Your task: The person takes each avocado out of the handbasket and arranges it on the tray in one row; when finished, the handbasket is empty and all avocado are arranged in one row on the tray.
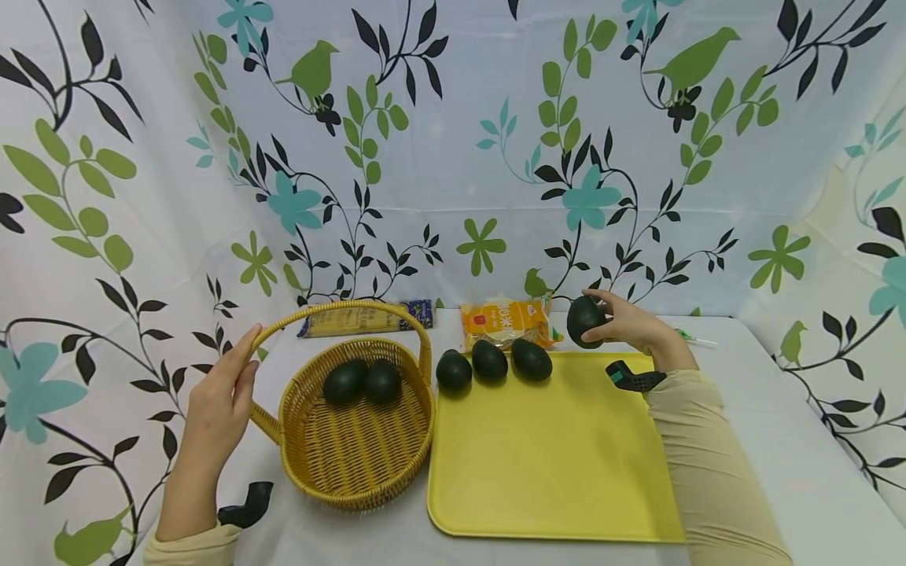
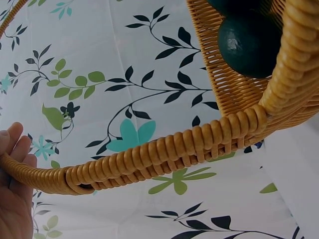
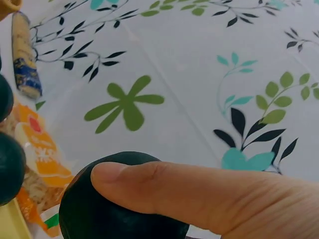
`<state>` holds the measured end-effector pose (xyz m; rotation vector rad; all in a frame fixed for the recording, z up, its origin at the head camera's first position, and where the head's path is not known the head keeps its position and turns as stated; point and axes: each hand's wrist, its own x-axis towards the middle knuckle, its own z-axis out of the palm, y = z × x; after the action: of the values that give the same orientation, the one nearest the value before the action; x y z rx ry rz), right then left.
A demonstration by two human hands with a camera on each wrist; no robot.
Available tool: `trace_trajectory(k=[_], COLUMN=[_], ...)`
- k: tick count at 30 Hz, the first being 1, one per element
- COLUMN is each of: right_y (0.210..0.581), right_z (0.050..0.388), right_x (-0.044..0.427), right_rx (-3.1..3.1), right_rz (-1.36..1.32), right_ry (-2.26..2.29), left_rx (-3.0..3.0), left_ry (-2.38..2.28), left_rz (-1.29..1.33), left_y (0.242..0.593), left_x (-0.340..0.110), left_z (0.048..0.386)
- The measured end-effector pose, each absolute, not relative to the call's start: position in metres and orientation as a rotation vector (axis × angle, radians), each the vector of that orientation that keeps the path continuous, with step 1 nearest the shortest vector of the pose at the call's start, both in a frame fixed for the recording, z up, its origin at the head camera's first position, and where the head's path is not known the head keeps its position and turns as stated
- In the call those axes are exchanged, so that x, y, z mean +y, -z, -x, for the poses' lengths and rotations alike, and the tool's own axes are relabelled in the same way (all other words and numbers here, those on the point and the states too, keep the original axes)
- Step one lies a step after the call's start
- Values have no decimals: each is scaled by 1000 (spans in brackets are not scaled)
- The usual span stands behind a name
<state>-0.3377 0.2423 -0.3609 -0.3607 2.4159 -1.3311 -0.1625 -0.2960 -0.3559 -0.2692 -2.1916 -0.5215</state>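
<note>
My left hand (image 1: 221, 397) holds the arched handle (image 1: 340, 305) of a round yellow wicker basket (image 1: 357, 464) at its left side. Two dark green avocados (image 1: 346, 382) lie against the basket's far inner wall; part of this pair shows in the left wrist view. Above the far right part of a yellow tray (image 1: 552, 456), my right hand (image 1: 630, 324) grips another avocado (image 1: 586, 321). The right wrist view shows the thumb (image 3: 129, 184) lying across that avocado. Three more avocados (image 1: 490, 362) sit in a row along the tray's far left edge.
Behind the basket lies a long yellow and blue packet (image 1: 364, 318). An orange bag (image 1: 506, 321) of grain lies past the tray's far edge. A thin white and green object (image 1: 697, 339) is right of my right hand. Patterned cloth (image 1: 453, 157) hangs behind the white table.
</note>
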Motion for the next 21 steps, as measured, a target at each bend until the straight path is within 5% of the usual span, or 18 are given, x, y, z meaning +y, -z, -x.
trace_trajectory(k=[21], right_y=[430], right_z=[357], right_x=[225], right_rx=[2379], right_rz=[334], right_ry=[1055], left_rx=[-2179], left_ry=[537], left_rz=[283], left_y=[355], left_x=[-295], left_z=[162])
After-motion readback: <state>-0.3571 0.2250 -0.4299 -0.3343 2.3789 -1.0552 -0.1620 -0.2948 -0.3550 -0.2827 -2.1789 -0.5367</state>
